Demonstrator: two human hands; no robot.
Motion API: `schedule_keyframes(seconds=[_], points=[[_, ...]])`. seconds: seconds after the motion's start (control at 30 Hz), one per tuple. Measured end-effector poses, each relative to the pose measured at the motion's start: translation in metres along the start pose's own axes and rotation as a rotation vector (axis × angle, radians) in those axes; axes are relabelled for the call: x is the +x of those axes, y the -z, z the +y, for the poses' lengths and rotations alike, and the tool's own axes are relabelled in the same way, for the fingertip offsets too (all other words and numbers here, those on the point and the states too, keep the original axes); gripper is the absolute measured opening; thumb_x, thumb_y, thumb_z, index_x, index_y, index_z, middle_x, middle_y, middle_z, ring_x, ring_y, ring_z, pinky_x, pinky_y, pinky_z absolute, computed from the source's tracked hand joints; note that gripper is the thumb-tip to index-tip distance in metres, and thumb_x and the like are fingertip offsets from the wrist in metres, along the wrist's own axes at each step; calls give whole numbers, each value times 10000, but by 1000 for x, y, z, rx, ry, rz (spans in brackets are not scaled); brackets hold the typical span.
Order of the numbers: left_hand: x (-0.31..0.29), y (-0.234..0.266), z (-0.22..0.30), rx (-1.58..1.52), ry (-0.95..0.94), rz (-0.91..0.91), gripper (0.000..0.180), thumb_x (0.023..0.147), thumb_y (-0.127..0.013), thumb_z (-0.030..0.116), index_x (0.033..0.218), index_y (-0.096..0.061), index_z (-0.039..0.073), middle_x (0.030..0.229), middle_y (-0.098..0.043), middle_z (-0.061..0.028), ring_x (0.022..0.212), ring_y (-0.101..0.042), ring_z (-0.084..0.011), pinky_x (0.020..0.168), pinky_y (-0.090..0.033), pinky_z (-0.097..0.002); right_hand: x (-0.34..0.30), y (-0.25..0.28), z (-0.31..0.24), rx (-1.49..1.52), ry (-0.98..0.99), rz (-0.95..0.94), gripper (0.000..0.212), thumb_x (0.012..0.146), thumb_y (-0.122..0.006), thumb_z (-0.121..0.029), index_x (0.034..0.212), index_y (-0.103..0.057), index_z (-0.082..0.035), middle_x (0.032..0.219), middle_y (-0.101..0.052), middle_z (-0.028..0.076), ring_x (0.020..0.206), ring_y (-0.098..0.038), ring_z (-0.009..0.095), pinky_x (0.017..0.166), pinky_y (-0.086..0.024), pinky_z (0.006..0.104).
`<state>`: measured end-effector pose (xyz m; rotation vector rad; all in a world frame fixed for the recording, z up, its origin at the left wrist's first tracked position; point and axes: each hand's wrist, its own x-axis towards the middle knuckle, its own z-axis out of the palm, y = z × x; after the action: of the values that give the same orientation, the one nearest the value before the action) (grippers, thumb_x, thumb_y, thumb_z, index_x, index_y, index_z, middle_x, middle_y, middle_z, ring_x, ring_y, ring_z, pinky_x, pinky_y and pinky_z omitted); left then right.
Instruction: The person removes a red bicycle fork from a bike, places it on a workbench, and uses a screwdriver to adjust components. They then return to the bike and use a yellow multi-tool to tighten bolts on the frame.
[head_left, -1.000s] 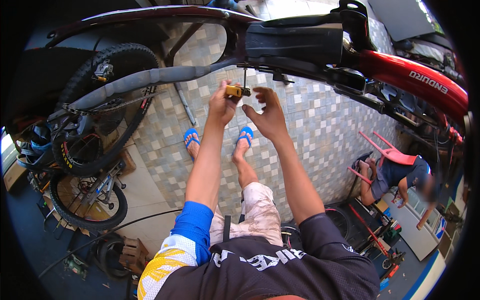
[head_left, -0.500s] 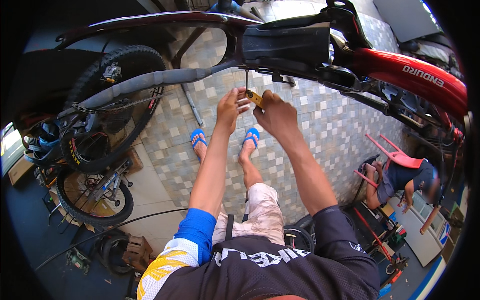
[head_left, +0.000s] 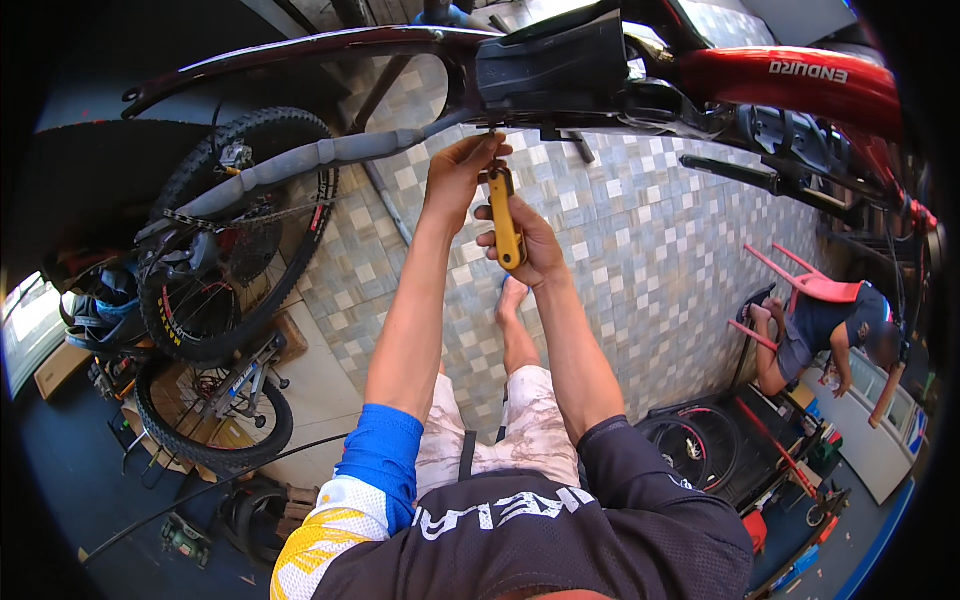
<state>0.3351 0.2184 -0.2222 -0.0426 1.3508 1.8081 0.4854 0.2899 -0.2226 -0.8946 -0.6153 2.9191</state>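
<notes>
A dark and red mountain bike frame [head_left: 790, 88] runs across the top of the view. My right hand [head_left: 535, 242] is closed round the yellow body of a folding multi-tool [head_left: 504, 222], which now stands upright. From its upper end a thin key reaches toward the underside of the frame. My left hand [head_left: 458, 182] pinches around that key just below the frame, its fingertips hiding most of it. Whether the key's tip sits in a bolt cannot be seen. A grey padded stay [head_left: 300, 157] passes left of my left hand.
Wheels with a chain [head_left: 240, 220] and a second bike wheel [head_left: 215, 405] stand at left. A person [head_left: 850, 330] sits on a pink chair [head_left: 828, 289] at right. Loose wheels [head_left: 690, 440] lie below them. A grey pipe [head_left: 385, 200] is on the tiled floor.
My left hand has risen to the key under the frame. My right hand has moved lower and turned the multi-tool from slanted to upright. The view has shifted a little.
</notes>
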Motion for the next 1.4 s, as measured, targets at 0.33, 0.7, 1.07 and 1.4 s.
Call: schedule_keyframes(seconds=[0.33,0.7,1.07,1.4], points=[[12,-4,-6,-268,97,11,233,984,-746,188,1145,-721,21,1069,-760,-103,969,-692,-196,851,-548,-338,18,-37,20,-1336,383,740,530,857,-770,-270,1236,-496,-21,856,-720,89,697,-709,260,654,-552,445],[17,14,-3,-251,129,-59,243,978,-743,156,1190,-705,44,1106,-768,-87,992,-699,-180,908,-526,-348,3,-35,16,-980,243,526,459,875,-804,-224,1209,-582,-2,1103,-660,149,1006,-675,245,845,-571,435],[17,-2,-7,-217,129,12,221,962,-778,177,1150,-717,78,1081,-758,-69,967,-697,-168,863,-521,-341,26,-7,12,-842,367,499,383,877,-730,-220,1172,-601,-14,823,-665,57,673,-628,134,609,-502,307],[10,6,-7,-24,-32,82,228,946,-801,170,1145,-774,63,1029,-780,-45,941,-706,-131,825,-540,-288,8,-3,17,-711,202,346,276,958,-685,-90,1209,-593,-20,729,-584,12,592,-592,123,571,-486,282]])
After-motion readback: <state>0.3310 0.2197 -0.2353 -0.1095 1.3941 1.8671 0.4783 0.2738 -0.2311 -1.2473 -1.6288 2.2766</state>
